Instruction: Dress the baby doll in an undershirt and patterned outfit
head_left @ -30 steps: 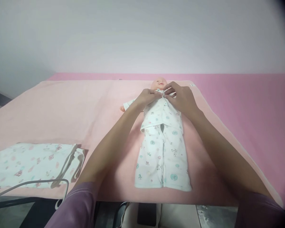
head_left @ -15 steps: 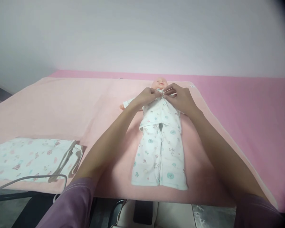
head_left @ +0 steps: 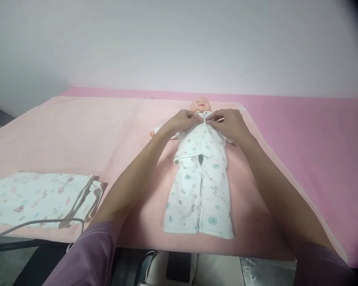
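A baby doll (head_left: pixel 200 104) lies on its back, head toward the wall. It wears a white patterned top (head_left: pixel 193 143) and white patterned trousers (head_left: pixel 213 198). My left hand (head_left: pixel 185 120) pinches the left side of the top's front just below the collar. My right hand (head_left: pixel 226 121) pinches the facing edge, its fingertips close to those of my left hand. A round button shows just below them on the top. The doll's hand on the left sticks out of its sleeve; the other arm is mostly hidden behind my right hand.
A folded white patterned cloth (head_left: pixel 41 196) lies at the left front of the peach blanket (head_left: pixel 86 131), with a grey cable (head_left: pixel 47 221) across it. Pink surface (head_left: pixel 319 151) shows on the right. Behind rises a pale wall (head_left: pixel 179 43).
My right hand's fingers have dropped slightly and drawn closer together at the top's front. My left hand stays at almost the same spot. The doll's clothes have barely shifted.
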Available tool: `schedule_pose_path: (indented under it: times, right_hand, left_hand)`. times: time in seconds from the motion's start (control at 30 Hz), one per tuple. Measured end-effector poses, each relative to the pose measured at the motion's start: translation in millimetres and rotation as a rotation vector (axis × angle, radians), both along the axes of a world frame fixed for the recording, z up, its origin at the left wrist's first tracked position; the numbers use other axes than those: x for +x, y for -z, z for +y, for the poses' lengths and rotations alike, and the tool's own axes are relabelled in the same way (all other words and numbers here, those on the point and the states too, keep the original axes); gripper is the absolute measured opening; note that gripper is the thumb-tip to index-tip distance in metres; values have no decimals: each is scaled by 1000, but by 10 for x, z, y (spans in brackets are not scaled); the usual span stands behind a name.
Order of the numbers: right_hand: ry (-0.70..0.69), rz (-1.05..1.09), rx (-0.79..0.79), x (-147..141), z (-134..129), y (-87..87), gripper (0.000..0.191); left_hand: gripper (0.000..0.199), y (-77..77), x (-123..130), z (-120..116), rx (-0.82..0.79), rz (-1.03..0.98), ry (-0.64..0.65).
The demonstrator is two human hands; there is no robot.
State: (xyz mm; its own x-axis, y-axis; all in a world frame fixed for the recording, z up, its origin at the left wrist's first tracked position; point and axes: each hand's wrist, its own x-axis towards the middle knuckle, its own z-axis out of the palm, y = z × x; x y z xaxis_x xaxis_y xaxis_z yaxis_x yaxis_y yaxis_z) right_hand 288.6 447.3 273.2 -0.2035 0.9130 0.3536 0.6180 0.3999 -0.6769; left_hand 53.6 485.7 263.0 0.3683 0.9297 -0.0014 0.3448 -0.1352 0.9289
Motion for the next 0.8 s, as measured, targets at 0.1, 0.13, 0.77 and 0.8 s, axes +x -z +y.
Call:
schedule_pose_path:
  times: [0.1,0.13,0.77,0.8]
  right_hand:
    - [-3,24,-16,-4,-26,-25,6]
    - [-2,35,-14,-5,-33,-28,8]
    - [-8,68,13,16,-35,-21,9]
    - [-10,76,20,20,-29,-13,9]
  left_hand:
    - [18,12,43,14,-13,11,-58]
    - [16,10,54,14,-16,11,-76]
    - [17,-29,91,-15,-89,-60,-100]
    - [18,-13,84,7,-100,-72,-102]
